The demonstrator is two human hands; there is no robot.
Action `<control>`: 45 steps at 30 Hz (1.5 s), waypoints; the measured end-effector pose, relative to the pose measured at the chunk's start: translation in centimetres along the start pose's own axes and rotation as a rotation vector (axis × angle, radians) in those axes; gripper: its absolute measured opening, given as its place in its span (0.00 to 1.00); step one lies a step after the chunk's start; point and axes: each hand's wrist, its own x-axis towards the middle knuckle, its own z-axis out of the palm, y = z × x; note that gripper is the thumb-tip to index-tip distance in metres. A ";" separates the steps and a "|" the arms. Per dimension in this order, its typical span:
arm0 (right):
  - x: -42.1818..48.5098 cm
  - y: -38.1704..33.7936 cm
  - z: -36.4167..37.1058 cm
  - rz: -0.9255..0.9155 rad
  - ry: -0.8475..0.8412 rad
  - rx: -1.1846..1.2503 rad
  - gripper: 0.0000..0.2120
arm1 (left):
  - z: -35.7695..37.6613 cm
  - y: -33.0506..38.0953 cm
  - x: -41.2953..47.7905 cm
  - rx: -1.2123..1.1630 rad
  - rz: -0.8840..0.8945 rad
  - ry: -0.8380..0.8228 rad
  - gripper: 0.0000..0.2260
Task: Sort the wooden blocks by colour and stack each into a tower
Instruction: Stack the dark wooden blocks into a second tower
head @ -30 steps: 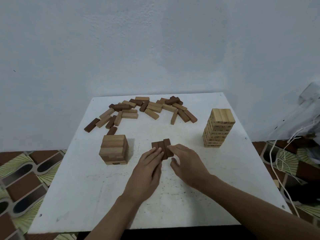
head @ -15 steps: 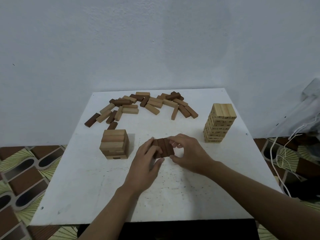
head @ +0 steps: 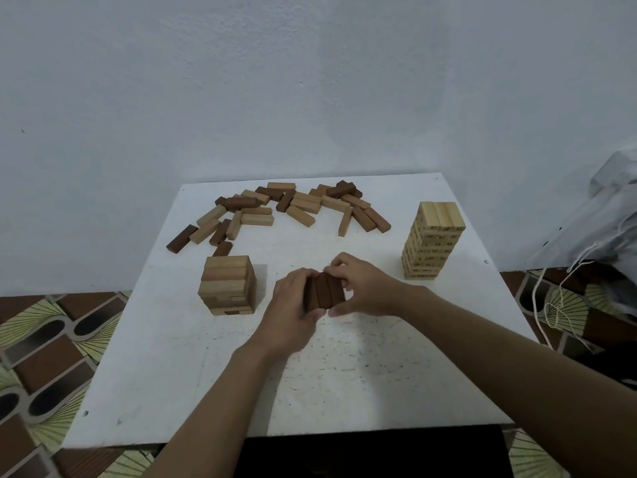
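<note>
We gripped the row of three dark brown blocks between both hands near the middle of the white table. Our left hand curled round the row's left side. Our right hand pinched its right side, with the thumb at the near corner. We judged that this two-sided squeeze pressed the long faces flush, so that the row could serve as a square base layer for a dark tower. Whether the row rested on the table or was raised slightly could not be told. The site lay between the mid-tone stack on the left and the pale tower on the right, apart from both, which left clearance for stacking. The loose mixed blocks lay along the far edge.
</note>
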 end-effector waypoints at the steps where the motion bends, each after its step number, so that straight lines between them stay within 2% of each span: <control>1: 0.0 0.0 0.0 0.005 -0.010 -0.002 0.26 | -0.1 0.1 0.4 0.018 0.001 -0.029 0.24; 6: -0.8 -0.3 -0.2 0.007 0.001 0.059 0.25 | -1.0 0.9 1.5 0.136 0.039 -0.146 0.26; 13: -2.4 -2.7 -1.9 -0.079 0.144 0.099 0.30 | -5.8 4.5 0.3 0.176 0.147 -0.166 0.29; 16: -2.7 -5.2 -3.2 -0.166 0.244 0.093 0.31 | -9.5 5.4 -0.6 0.217 0.203 -0.120 0.32; 19: -2.1 -8.0 -4.5 -0.209 0.291 0.065 0.30 | -13.2 5.4 -1.5 0.161 0.238 -0.102 0.34; 23: 0.3 -11.5 -5.0 -0.186 0.292 0.027 0.25 | -17.4 4.9 -2.2 0.057 0.225 -0.058 0.35; 26: 2.5 -13.7 -4.3 -0.149 0.284 0.002 0.26 | -20.0 3.4 -2.0 0.089 0.186 -0.064 0.35; 32: 5.1 -15.7 -2.5 -0.087 0.229 -0.006 0.20 | -21.7 -0.3 -1.0 0.078 0.128 -0.107 0.39; 45: 6.6 -15.1 -1.2 0.060 0.115 -0.113 0.29 | -20.8 -3.9 0.2 0.024 0.088 -0.168 0.41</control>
